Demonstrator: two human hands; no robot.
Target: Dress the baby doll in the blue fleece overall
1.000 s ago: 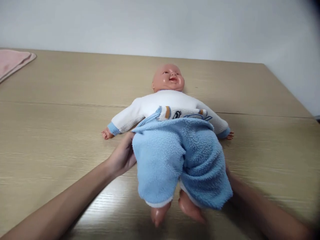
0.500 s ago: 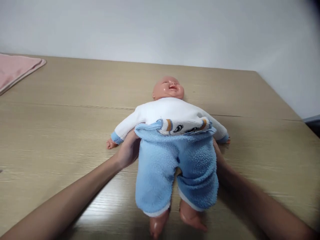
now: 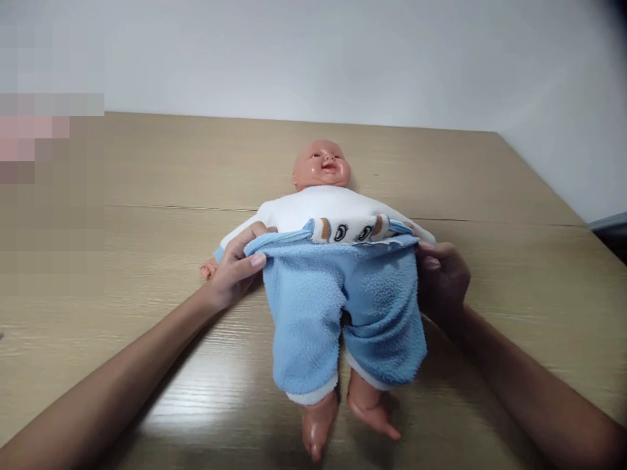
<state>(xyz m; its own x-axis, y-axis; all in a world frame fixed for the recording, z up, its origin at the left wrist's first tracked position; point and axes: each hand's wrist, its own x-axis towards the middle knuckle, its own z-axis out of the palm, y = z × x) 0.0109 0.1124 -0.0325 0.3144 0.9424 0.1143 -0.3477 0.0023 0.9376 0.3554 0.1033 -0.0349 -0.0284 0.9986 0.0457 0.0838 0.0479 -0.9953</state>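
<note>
A baby doll [image 3: 321, 166] lies face up, its head away from me and its bare feet toward me. It wears a white fleece top [image 3: 313, 201] and light-blue fleece trousers [image 3: 313, 307] with white cuffs. Black eye shapes and brown patches mark the cloth showing above the waistband. My left hand [image 3: 238, 267] pinches the waistband's left corner between thumb and fingers. At the opposite corner, my right hand [image 3: 443, 274] grips the waistband with bent fingers. Between them the waistband is stretched wide over the doll's belly.
The doll rests on a pale wooden table [image 3: 161, 176] with a seam running across it. A light wall [image 3: 313, 59] stands behind. Pixelation covers the far left, with a pink patch in it. Something dark [image 3: 612, 232] shows beyond the right edge.
My hands have come out from beside the trousers to the waistband corners, now pinching them and pulling the waistband wider. The doll's legs have shifted slightly upward in view.
</note>
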